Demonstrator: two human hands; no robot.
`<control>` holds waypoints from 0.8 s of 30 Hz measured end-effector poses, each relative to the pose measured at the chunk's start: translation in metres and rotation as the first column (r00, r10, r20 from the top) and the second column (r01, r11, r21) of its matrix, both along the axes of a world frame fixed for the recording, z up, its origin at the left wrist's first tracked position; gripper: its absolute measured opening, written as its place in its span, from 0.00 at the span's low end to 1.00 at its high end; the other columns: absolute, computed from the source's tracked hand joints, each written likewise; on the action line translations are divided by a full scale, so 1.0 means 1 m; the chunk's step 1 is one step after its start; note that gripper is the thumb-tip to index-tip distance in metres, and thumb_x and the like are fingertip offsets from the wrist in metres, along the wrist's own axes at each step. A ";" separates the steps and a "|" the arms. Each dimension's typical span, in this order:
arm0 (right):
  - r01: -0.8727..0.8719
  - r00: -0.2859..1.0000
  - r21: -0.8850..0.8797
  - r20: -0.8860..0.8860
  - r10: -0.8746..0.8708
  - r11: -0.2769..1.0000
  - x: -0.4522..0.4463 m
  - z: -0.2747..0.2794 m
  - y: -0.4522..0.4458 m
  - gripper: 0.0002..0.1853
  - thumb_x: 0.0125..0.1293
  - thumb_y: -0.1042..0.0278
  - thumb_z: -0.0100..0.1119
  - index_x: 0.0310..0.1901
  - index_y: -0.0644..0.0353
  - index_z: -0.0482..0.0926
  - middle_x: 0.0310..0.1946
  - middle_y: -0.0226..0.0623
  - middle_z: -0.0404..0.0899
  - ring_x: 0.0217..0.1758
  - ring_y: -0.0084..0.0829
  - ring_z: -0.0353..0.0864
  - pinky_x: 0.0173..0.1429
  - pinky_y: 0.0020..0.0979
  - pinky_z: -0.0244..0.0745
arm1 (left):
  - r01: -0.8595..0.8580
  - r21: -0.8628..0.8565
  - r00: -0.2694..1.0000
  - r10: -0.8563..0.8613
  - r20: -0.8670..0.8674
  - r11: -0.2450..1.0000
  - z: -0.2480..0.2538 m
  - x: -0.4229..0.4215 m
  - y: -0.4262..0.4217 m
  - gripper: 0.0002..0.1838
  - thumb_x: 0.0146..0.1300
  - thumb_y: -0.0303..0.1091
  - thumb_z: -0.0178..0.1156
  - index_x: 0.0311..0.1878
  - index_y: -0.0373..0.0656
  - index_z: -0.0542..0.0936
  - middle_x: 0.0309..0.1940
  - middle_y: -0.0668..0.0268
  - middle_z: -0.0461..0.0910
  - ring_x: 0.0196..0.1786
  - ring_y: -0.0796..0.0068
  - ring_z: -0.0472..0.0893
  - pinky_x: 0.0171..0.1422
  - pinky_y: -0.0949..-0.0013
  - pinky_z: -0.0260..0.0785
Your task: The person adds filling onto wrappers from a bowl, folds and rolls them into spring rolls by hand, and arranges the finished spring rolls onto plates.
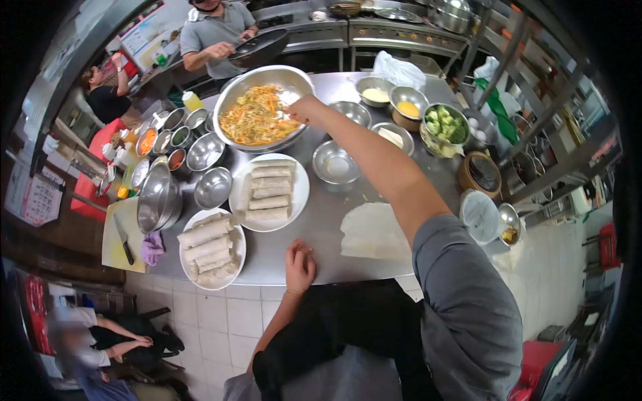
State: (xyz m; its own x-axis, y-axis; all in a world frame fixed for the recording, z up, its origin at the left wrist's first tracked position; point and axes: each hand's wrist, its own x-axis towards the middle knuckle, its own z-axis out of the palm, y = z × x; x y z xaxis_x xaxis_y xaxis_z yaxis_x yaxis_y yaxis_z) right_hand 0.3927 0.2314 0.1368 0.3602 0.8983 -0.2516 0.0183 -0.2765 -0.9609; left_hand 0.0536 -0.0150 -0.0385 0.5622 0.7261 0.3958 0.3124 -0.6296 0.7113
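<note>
My right hand (305, 110) is closed at the right rim of a large metal bowl (302, 79) of shredded vegetable filling (257, 120). Whatever it grips is hidden by the fingers. On the table's front edge rests my left hand (300, 266), its fingers curled with nothing seen in them. To its left, rolled spring rolls are stacked on a white plate (242, 267); more lie in a row on a second white plate (301, 200) behind. A pale, flat wrapper sheet (374, 230) lies on the steel table under my right arm.
Metal bowls (336, 162) and a bowl of broccoli (445, 125) stand at the right. Leftward are stacked bowls (158, 198), ingredient cups, and a knife (123, 237) on a cutting board (114, 257). Across the table a person holds a wok (259, 50); another sits lower left.
</note>
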 end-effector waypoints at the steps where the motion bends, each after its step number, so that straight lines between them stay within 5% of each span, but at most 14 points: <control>1: -0.047 0.999 0.020 0.015 0.047 0.999 0.005 0.008 -0.008 0.08 0.64 0.69 0.67 0.32 0.65 0.82 0.22 0.33 0.78 0.16 0.18 0.63 0.19 0.24 0.51 | -0.008 0.016 1.000 0.008 -0.007 1.000 0.001 0.001 0.000 0.15 0.58 0.23 0.59 0.50 0.39 0.79 0.62 0.48 0.71 0.63 0.47 0.73 0.68 0.53 0.68; 8: -0.217 0.969 -0.012 0.117 0.217 0.976 0.036 0.077 -0.164 0.13 0.68 0.63 0.63 0.47 0.61 0.87 0.28 0.28 0.79 0.22 0.17 0.65 0.22 0.23 0.54 | 0.093 0.072 0.996 -0.094 0.009 0.993 0.020 0.044 -0.005 0.15 0.58 0.22 0.59 0.50 0.39 0.79 0.61 0.49 0.72 0.63 0.46 0.72 0.68 0.52 0.66; 11: -0.245 0.901 -0.220 0.309 0.305 0.944 0.051 0.074 -0.236 0.14 0.70 0.58 0.62 0.46 0.59 0.88 0.30 0.27 0.81 0.27 0.17 0.70 0.27 0.22 0.62 | 0.157 0.066 0.986 -0.160 0.041 0.985 0.025 0.068 -0.002 0.13 0.60 0.22 0.58 0.49 0.37 0.80 0.57 0.51 0.76 0.60 0.48 0.75 0.67 0.54 0.66; 15: -0.300 0.881 -0.280 0.285 0.378 0.912 0.068 0.030 -0.337 0.17 0.72 0.54 0.59 0.47 0.59 0.87 0.30 0.28 0.82 0.36 0.18 0.78 0.38 0.25 0.73 | 0.232 0.075 0.973 -0.232 -0.006 0.970 0.031 0.081 -0.006 0.11 0.61 0.22 0.58 0.47 0.38 0.80 0.51 0.55 0.80 0.56 0.51 0.78 0.63 0.56 0.68; 18: -0.417 0.797 -0.250 0.362 0.484 0.874 0.075 -0.023 -0.392 0.15 0.71 0.59 0.59 0.48 0.60 0.87 0.31 0.31 0.85 0.35 0.21 0.81 0.40 0.27 0.75 | 0.239 0.051 0.971 -0.239 -0.009 0.970 0.023 0.082 -0.012 0.10 0.62 0.22 0.59 0.47 0.39 0.80 0.49 0.56 0.81 0.54 0.52 0.79 0.62 0.57 0.70; 24: -0.332 0.802 -0.236 0.439 0.405 0.913 0.044 -0.075 -0.445 0.12 0.70 0.64 0.59 0.48 0.58 0.88 0.33 0.39 0.87 0.33 0.30 0.84 0.42 0.34 0.78 | 0.208 0.025 0.978 -0.208 0.008 0.978 0.027 0.087 -0.018 0.11 0.61 0.22 0.60 0.48 0.40 0.80 0.50 0.57 0.81 0.54 0.53 0.79 0.61 0.57 0.71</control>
State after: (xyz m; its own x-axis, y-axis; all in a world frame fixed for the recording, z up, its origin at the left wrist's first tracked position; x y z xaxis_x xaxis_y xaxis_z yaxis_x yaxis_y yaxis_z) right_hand 0.4363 -0.2135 0.0614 0.1155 0.9553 -0.2720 0.5833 -0.2869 -0.7599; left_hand 0.1408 -0.0332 -0.0112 0.6956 0.5840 0.4184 0.1655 -0.6970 0.6977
